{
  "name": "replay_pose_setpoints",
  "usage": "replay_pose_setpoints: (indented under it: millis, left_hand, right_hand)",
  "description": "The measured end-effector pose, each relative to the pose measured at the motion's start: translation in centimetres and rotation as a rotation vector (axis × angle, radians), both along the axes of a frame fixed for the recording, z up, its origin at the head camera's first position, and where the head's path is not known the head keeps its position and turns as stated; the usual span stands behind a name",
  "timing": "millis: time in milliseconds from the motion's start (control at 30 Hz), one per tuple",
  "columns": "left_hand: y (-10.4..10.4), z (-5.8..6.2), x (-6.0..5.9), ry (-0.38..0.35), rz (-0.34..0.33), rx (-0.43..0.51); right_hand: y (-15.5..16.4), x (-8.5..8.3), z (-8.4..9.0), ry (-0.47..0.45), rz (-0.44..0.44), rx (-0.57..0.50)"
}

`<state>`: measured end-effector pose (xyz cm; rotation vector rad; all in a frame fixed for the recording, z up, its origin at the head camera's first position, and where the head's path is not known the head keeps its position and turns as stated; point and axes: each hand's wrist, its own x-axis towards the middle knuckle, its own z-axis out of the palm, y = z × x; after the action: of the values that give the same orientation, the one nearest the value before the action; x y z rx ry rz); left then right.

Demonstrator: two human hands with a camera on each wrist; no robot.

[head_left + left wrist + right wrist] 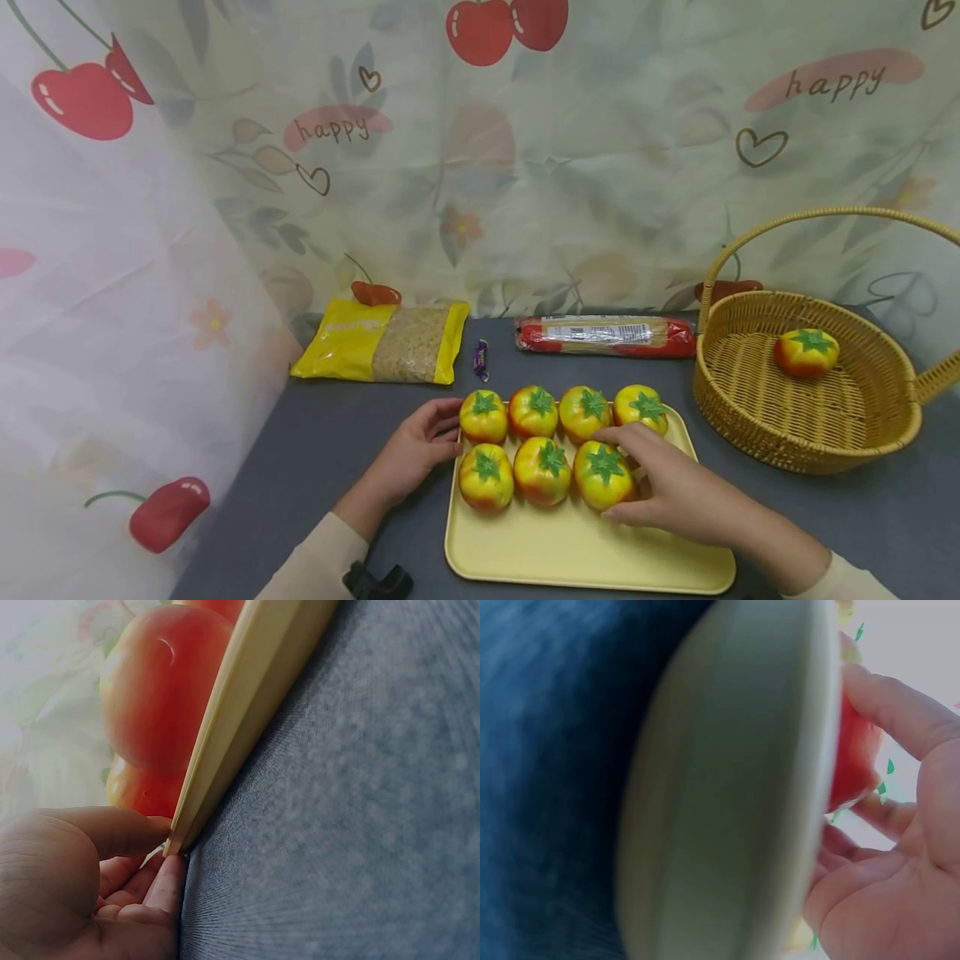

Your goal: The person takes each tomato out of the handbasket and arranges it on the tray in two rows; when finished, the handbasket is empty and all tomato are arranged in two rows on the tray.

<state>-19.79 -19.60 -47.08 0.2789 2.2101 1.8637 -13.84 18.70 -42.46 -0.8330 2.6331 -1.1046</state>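
Note:
Two rows of yellow-and-red tomatoes with green star-shaped leaf tops, such as this one (544,472), sit on a pale yellow tray (570,554). My right hand (678,492) holds the rightmost tomato (602,473) of the front row, thumb on its near side and fingers on its far side. In the right wrist view the tray wall (727,810) covers part of that tomato (855,754). At the tray's left side, my left hand (412,450) pinches the rim, thumb above and fingers below, as the left wrist view shows.
To the right stands a wicker basket (806,442) with a tall handle and one tomato (807,353) inside. Along the back lie a yellow bag (382,342), a small purple-wrapped candy (481,361) and a red-ended pack of noodles (607,335). A printed curtain (525,208) hangs behind.

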Motion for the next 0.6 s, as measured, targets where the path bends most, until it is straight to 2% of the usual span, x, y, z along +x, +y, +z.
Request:
replay_pose_setpoints:
  millis: [367, 600]
  left_hand:
    - [0.11, 0.21, 0.14, 0.002, 0.005, -0.007]
    - [0.09, 0.19, 0.09, -0.002, 0.005, -0.01]
  right_hand:
    - [-0.18, 0.15, -0.07, 0.056, -0.016, 0.022]
    - [-0.39, 0.16, -0.03, 0.047, -0.045, 0.031]
